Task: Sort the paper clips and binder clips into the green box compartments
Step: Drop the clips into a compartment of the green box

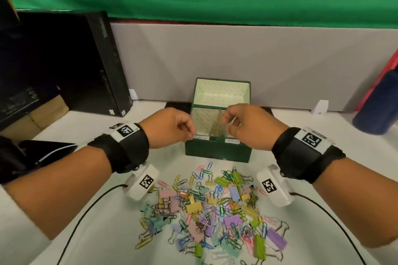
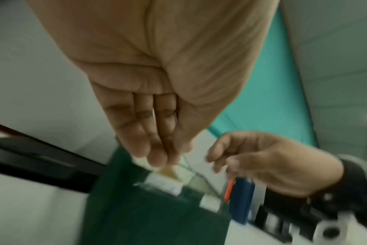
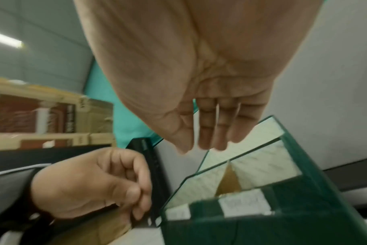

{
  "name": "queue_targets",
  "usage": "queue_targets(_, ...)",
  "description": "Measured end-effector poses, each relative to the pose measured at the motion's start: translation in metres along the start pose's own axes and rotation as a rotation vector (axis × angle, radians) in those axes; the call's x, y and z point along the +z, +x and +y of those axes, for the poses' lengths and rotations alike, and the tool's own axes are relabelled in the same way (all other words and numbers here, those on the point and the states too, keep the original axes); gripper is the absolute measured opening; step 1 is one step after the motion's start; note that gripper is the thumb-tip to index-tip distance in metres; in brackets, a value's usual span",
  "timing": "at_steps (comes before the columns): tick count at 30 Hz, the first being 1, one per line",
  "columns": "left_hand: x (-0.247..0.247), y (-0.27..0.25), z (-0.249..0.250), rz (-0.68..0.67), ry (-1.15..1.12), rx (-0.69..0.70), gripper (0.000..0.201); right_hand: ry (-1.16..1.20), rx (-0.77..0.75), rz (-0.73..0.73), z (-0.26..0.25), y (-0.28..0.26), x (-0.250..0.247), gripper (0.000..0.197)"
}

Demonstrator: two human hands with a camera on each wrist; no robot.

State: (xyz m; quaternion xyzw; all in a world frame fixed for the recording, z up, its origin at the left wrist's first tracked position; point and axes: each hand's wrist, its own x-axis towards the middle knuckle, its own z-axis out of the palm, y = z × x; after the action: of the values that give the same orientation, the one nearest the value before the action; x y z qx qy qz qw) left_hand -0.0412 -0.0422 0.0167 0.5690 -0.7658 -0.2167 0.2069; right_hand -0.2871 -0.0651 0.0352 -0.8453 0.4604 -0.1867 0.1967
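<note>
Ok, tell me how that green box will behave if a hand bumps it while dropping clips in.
The green box looks like thin card and seems empty, so probably light and easily shoved. It sits flat on the table, so sliding seems likelier than tipping. Its open lid stands upright behind, perhaps adding backward lean.

From the left wrist camera I see my left hand (image 2: 157,92) from the palm side, its fingers (image 2: 155,132) held close together and nearly straight, pointing down toward the green box (image 2: 136,207). The picture is blurred. The fingertips hang just above the box's near rim, where two white labels (image 2: 163,184) sit. My right hand (image 2: 268,162) is to the right, fingers loosely curled, above the box's other side. Beneath it stand a dark blue object (image 2: 241,199) and a thin orange strip (image 2: 229,190). A teal cloth (image 2: 272,107) hangs behind.
</note>
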Motion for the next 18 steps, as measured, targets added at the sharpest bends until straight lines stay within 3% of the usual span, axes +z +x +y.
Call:
queue_targets(3, 0.011, -0.028, -0.023, -0.275, 0.363, -0.061, 0.017, -0.121, -0.142, -0.304, -0.021, -0.013, 0.021, 0.020)
queue_targets(5, 0.023, -0.033, -0.024, -0.360, 0.481, -0.105, 0.030, -0.330, -0.178, -0.436, -0.027, -0.008, 0.040, 0.030)
queue_targets(9, 0.042, -0.030, -0.011, -0.380, 0.506, -0.122, 0.045, -0.546, -0.125, -0.541, -0.027, 0.013, 0.068, 0.046)
queue_targets(14, 0.054, -0.032, 0.000, -0.398, 0.465, -0.012, 0.030, -0.559, -0.108, -0.564, -0.036, 0.018, 0.081, 0.041)
queue_targets(18, 0.052, -0.033, -0.003, -0.391, 0.391, 0.025, 0.030, -0.541, -0.116, -0.536, -0.038, 0.018, 0.091, 0.031)
